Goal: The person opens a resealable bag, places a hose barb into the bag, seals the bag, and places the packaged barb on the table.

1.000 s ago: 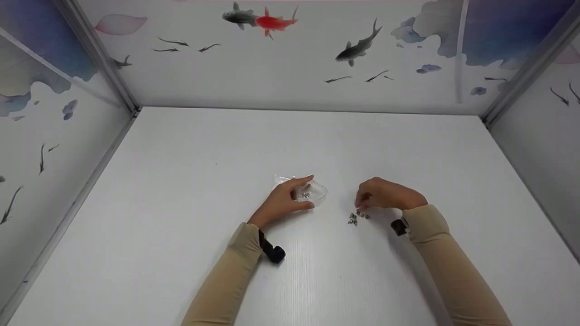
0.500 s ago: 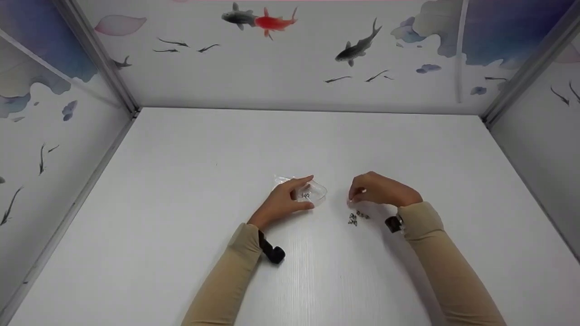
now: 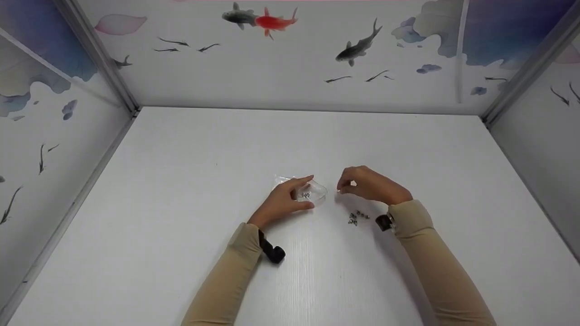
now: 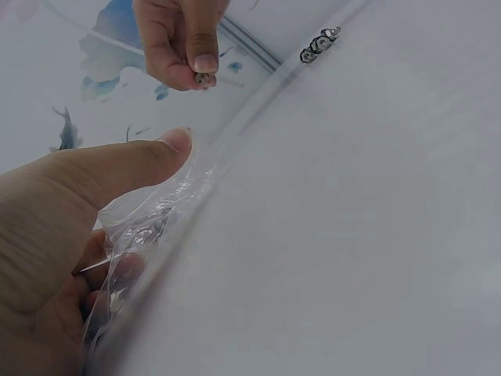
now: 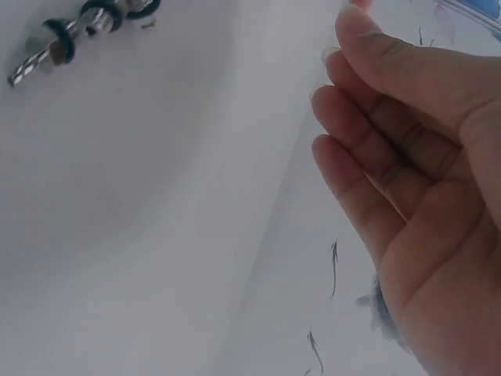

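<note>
My left hand holds a clear plastic bag, thumb and fingers curved around its wide mouth. A few small metal pieces lie inside the bag. Just right of the mouth, my right hand pinches a small metal screw between thumb and fingertip, raised off the table. In the right wrist view that screw is hidden behind the thumb. Below the right hand, a little pile of metal screws lies on the table; up close, these screws show shiny shanks and dark rings.
The white table is bounded by a back wall with painted fish and by side panels. Black wrist cameras stick out near both sleeves; the right one hangs close to the pile.
My right hand has lifted from the pile and moved left and away from me to beside the bag, carrying a screw. The left hand and the bag have stayed in place.
</note>
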A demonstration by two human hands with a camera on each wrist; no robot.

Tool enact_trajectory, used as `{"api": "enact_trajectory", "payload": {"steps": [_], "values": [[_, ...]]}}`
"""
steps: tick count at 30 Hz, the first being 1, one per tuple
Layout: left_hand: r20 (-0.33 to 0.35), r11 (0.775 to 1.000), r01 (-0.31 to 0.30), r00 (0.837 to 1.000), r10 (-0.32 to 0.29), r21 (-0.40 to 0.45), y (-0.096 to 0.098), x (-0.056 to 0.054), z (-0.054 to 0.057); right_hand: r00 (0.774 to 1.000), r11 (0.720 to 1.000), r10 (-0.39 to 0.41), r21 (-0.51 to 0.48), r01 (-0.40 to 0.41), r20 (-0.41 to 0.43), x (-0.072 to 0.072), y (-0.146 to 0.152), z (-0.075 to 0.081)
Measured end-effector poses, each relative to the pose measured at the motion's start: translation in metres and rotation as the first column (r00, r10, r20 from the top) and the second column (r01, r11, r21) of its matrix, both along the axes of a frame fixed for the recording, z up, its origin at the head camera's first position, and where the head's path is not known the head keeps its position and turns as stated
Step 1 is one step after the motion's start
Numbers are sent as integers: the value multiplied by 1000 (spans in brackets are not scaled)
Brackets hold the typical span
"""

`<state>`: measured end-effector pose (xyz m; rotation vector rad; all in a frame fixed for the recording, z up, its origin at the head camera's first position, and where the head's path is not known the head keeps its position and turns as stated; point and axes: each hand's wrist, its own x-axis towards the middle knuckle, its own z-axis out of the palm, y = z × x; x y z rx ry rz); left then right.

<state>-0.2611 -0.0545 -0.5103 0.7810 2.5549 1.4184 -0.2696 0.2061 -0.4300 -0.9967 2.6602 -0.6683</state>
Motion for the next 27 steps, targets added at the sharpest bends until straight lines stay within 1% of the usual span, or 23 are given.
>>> {"api": "enact_trajectory", "payload": {"steps": [7,14,21,27], "values": [[-6,1000,1,1000,-1,-10,0,-1,0,998,1000,8,-17,-9,-60,-2,-12,0],[43,1000,2,999,-1,-11,-2,0,0,994,997,38,-64,-44,-101,-3,-20,-4],[45,1000,6,999,-6,-7,-2,0,1,995,996,33,-82,-41,-93,-3,-29,-4],[44,1000,7,999,-7,-18,-2,1,1,993,996,43,-78,-52,-109,-2,-34,-5]]}}
